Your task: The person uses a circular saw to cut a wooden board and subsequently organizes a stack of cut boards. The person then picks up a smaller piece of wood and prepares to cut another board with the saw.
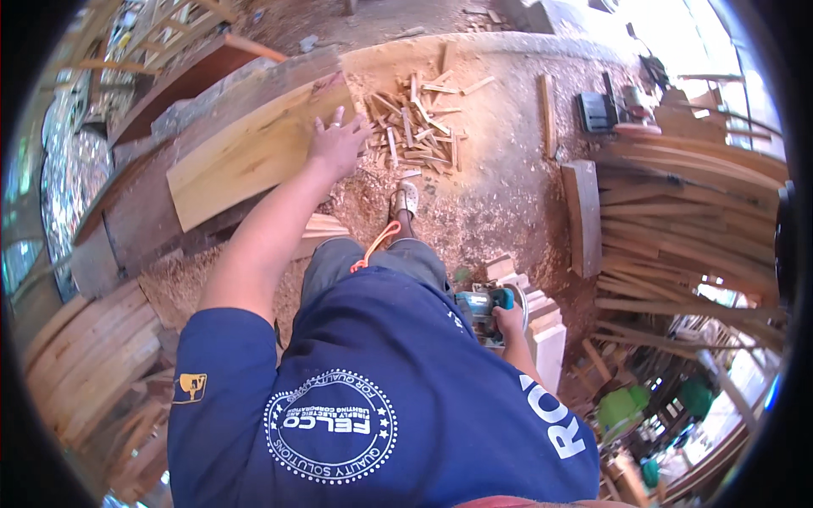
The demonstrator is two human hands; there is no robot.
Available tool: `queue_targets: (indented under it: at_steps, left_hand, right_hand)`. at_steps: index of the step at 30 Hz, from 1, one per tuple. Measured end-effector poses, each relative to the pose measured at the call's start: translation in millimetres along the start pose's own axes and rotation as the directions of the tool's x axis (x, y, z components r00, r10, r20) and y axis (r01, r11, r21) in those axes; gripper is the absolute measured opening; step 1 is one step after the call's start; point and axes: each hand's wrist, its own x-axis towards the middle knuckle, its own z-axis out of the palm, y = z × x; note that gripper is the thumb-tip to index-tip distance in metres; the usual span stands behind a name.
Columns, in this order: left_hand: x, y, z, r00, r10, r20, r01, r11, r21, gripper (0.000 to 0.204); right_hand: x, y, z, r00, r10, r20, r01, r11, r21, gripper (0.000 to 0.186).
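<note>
My left hand (340, 142) reaches forward, its fingers spread and a ring on one of them. It is at the near right end of a pale wide board (254, 157), and I cannot tell whether the palm touches the wood. The board lies at a slant on a darker plank surface. Down at my right side, my right hand (510, 322) is closed around the handle of a teal power saw (478, 302) with a rounded metal guard. The saw is beside a stack of pale wood pieces (546, 334); my shirt partly hides it.
Wood offcuts (419, 127) lie heaped on the sawdust-covered floor ahead, near my foot (405, 199). Long planks (686, 220) are stacked at the right, with a thick timber block (581, 216) at their end. More boards (93, 364) lie at the left. A black case (596, 112) stands far right.
</note>
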Motion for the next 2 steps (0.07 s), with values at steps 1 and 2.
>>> queue_targets:
  at_steps: [1,2]
  left_hand:
    - [-3.7,-0.2,-2.3,1.0,0.001,-0.029,-0.001,1.0,-0.006,0.069]
    - [-31.8,-16.2,9.3,0.996,-0.083,-0.012,0.083,0.996,-0.026,0.069]
  right_hand:
    - [6.6,6.2,-3.1,1.0,-0.012,-0.002,0.012,1.0,-0.017,0.037]
    - [12.6,-14.7,-5.4,0.999,-0.045,0.018,0.046,0.998,-0.038,0.036]
